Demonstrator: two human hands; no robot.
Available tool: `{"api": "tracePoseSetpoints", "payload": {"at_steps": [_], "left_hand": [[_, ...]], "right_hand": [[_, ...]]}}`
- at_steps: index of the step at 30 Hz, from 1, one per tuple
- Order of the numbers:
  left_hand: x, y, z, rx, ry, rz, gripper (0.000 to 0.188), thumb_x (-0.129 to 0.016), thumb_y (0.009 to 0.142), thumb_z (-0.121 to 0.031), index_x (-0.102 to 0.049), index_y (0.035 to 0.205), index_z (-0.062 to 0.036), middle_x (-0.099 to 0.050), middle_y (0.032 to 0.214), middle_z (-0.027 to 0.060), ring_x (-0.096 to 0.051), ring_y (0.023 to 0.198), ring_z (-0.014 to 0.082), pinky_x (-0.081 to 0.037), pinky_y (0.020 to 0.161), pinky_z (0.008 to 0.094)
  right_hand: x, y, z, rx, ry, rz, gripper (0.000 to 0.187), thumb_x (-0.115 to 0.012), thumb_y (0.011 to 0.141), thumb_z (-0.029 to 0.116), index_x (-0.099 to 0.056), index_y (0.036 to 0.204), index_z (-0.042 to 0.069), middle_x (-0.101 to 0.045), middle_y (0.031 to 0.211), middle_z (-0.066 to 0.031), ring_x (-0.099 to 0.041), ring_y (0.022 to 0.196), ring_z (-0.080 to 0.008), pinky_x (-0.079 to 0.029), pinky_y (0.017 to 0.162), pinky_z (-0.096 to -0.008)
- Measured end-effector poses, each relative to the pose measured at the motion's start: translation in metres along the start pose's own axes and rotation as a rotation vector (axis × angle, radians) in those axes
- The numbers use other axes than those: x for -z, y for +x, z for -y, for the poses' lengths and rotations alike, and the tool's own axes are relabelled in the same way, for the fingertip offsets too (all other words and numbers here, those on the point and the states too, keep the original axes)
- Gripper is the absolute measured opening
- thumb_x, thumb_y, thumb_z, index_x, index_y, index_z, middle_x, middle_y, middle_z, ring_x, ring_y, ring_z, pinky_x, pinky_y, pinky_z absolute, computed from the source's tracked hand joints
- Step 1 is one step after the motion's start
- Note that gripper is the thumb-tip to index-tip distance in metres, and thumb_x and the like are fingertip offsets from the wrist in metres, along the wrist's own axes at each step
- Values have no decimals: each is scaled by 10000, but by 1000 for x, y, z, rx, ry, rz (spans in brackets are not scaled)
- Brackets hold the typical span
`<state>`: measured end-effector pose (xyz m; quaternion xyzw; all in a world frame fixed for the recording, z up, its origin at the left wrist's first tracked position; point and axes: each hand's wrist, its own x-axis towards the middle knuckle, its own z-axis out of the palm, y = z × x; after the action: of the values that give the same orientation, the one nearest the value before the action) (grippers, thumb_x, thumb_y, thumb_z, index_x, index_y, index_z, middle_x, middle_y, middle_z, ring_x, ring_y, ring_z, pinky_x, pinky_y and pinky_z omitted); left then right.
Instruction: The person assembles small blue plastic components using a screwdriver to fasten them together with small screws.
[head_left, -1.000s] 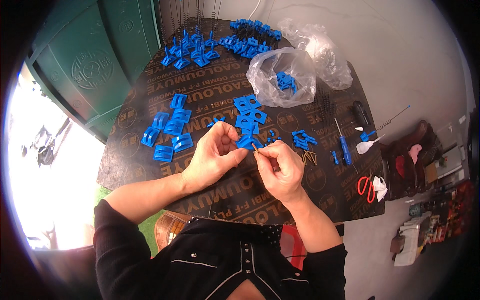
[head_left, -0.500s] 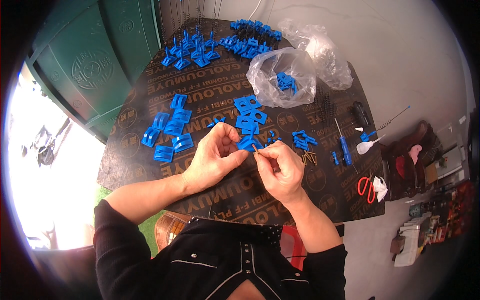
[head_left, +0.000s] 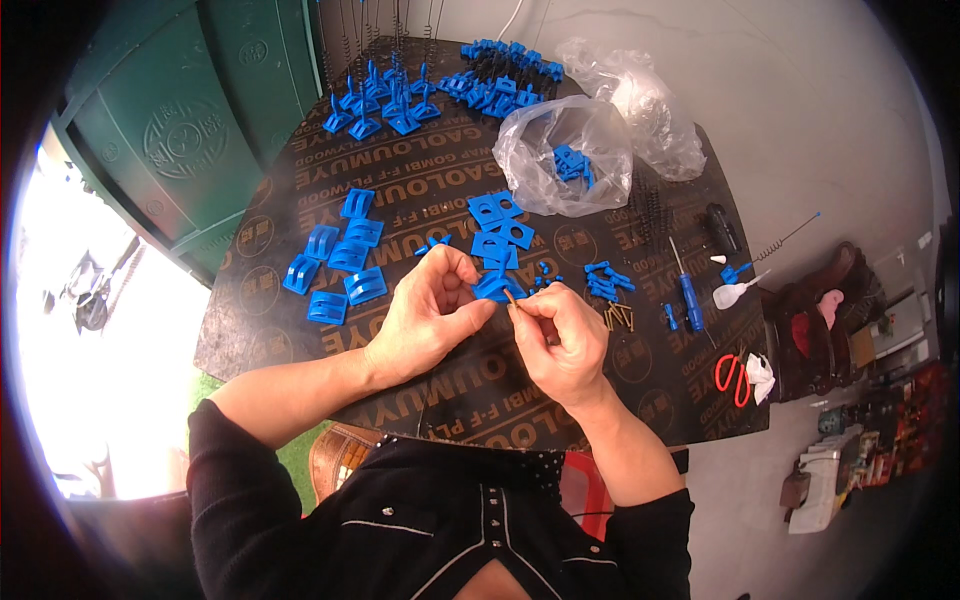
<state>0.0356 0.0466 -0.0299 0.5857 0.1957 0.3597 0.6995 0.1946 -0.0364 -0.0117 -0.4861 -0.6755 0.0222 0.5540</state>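
Observation:
Between the fingertips of my left hand (head_left: pixel 428 312) is a small blue plastic part (head_left: pixel 492 288), pinched near the table's middle. My right hand (head_left: pixel 562 345) pinches a thin copper-coloured pin (head_left: pixel 511 297), whose tip meets that part's right side. Fingers cover much of both pieces. Just beyond my hands lie flat blue plates with holes (head_left: pixel 490 246). Beside my right hand are a pile of small blue pegs (head_left: pixel 606 280) and several brass-coloured pins (head_left: pixel 620 317). Curved blue plates with slots (head_left: pixel 347 255) are spread out left of my left hand.
Blue pieces with upright springs (head_left: pixel 385 100) stand at the back left, beside heaped blue and black parts (head_left: pixel 500 80). An open plastic bag (head_left: pixel 530 170) holds blue pieces. Along the right lie dark springs (head_left: pixel 652 220), a blue-handled screwdriver (head_left: pixel 690 300), a white bottle (head_left: pixel 732 293) and red-handled scissors (head_left: pixel 733 380).

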Motion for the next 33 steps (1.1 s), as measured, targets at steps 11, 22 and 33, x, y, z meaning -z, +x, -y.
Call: {"api": "tracePoseSetpoints", "payload": {"at_steps": [11, 22, 33], "left_hand": [[0, 0, 0, 0, 20, 14, 296, -630, 825, 43, -422, 1011, -57, -523, 924, 11, -526, 786, 55, -460, 643, 198], [-2, -2, -5, 10, 66, 14, 292, -636, 827, 30, -419, 1005, -51, -514, 913, 2, -512, 785, 43, -440, 657, 196], [-5, -5, -7, -101, 309, -32, 330, -642, 813, 34, -409, 1033, -46, -511, 926, 16, -511, 773, 54, -442, 660, 205]], "right_hand": [[0, 0, 1, -16, 21, -3, 171, -685, 724, -94, -559, 773, 12, -571, 673, -71, -555, 543, -181, -422, 474, -288], [-1, 1, 1, -7, 12, -8, 171, -693, 725, -85, -557, 769, 12, -570, 667, -73, -560, 553, -183, -420, 474, -295], [-2, -3, -1, -54, -4, 2, 157, -689, 741, -69, -556, 770, 10, -570, 667, -73, -554, 538, -181, -419, 469, -295]]}}
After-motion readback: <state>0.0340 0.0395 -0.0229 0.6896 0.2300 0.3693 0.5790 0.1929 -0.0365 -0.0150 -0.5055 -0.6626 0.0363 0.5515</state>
